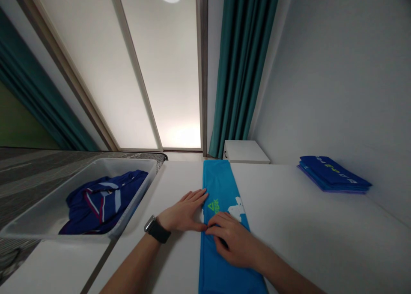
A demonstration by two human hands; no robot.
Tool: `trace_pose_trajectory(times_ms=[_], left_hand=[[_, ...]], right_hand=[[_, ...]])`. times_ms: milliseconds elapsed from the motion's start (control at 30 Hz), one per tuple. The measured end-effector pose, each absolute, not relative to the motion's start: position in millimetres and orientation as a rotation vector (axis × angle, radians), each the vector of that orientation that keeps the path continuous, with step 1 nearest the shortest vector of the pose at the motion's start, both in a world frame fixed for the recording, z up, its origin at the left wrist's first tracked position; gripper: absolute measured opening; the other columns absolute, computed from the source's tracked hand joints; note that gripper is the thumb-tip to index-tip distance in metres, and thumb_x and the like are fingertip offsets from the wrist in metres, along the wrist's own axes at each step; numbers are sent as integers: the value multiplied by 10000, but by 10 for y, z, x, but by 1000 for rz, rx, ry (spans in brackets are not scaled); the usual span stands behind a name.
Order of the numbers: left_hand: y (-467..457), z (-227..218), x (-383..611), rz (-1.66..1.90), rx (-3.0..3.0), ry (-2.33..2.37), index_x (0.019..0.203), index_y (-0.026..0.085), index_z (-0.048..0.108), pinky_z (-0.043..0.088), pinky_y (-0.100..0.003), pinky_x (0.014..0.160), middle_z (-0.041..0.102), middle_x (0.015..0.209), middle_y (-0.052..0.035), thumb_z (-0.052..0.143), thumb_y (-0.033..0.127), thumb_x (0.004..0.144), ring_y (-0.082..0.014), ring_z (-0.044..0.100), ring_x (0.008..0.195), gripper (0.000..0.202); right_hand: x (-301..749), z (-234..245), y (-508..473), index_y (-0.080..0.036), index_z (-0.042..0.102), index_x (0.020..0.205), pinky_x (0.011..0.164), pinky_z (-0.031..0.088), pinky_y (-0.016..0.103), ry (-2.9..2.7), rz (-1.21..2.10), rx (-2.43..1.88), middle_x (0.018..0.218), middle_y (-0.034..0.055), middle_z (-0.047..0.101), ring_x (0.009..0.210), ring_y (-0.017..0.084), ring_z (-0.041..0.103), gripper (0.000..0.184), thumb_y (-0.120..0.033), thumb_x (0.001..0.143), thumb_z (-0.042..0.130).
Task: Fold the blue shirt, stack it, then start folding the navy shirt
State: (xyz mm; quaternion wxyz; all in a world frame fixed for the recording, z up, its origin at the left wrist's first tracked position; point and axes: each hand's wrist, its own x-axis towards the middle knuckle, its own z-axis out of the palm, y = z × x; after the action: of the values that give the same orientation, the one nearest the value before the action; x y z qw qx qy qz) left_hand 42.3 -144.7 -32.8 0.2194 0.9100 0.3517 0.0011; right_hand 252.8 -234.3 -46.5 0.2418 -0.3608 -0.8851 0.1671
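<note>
A bright blue sports shirt [221,178], folded into a long narrow strip with a green PEAK logo and white print, lies lengthwise on the white table [279,242]. My left hand [184,212], with a dark watch on its wrist, rests on the strip's left edge, fingers stretched out and thumb pointing right. Beside that thumb, my right hand [233,238] has its fingers curled in a pinch on the cloth near the same edge. Its palm side is hidden, and the strip's near end runs out of view at the bottom.
On the left stands a translucent plastic bin [135,208] holding a dark blue garment [96,199] with white and red stripes. A stack of folded blue garments [334,174] sits at the table's right, near the wall. Behind the table is a white cabinet [245,150].
</note>
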Motion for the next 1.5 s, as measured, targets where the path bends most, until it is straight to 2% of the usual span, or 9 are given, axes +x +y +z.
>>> trace_pose_trajectory(times_ms=[433, 633, 900, 1133, 1500], left_hand=[[-1453, -329, 449, -44, 2523, 1004, 1535, 205, 163, 83, -491, 1194, 109, 1600, -104, 684, 551, 723, -300, 116, 1469, 1025], [-1441, -336, 439, -78, 2511, 992, 1538, 201, 136, 72, -493, 1194, 88, 1603, -102, 702, 488, 700, -292, 92, 1473, 1051], [-1466, -326, 471, -98, 2492, 1025, 1540, 223, 121, 58, -486, 1196, 73, 1608, -85, 698, 486, 694, -287, 82, 1474, 1058], [-1446, -308, 459, -118, 2485, 1017, 1542, 233, 104, 52, -486, 1196, 63, 1609, -80, 703, 475, 699, -282, 72, 1476, 1062], [-1428, -336, 441, -59, 2510, 998, 1538, 214, 130, 52, -481, 1196, 104, 1604, -92, 708, 482, 700, -269, 106, 1473, 1053]], right_hand=[[2550, -431, -2365, -213, 640, 1109, 980, 376, 395, -2550, 426, -1026, 1102, 70, 600, 1075, 210, 501, 329, -94, 845, 483], [2511, -447, -2369, -202, 648, 1079, 964, 387, 397, -2514, 415, -1035, 1080, 75, 609, 1051, 211, 513, 303, -107, 842, 484], [2517, -461, -2391, -213, 631, 1117, 988, 368, 399, -2518, 428, -1031, 1103, 69, 598, 1075, 212, 495, 336, -95, 832, 497], [2470, -466, -2392, -193, 603, 1055, 973, 374, 397, -2511, 404, -1092, 1089, 70, 589, 1057, 218, 493, 231, -140, 849, 513], [2473, -446, -2375, -194, 573, 1073, 965, 370, 395, -2546, 393, -1096, 1090, 69, 564, 1052, 224, 486, 238, -147, 845, 521]])
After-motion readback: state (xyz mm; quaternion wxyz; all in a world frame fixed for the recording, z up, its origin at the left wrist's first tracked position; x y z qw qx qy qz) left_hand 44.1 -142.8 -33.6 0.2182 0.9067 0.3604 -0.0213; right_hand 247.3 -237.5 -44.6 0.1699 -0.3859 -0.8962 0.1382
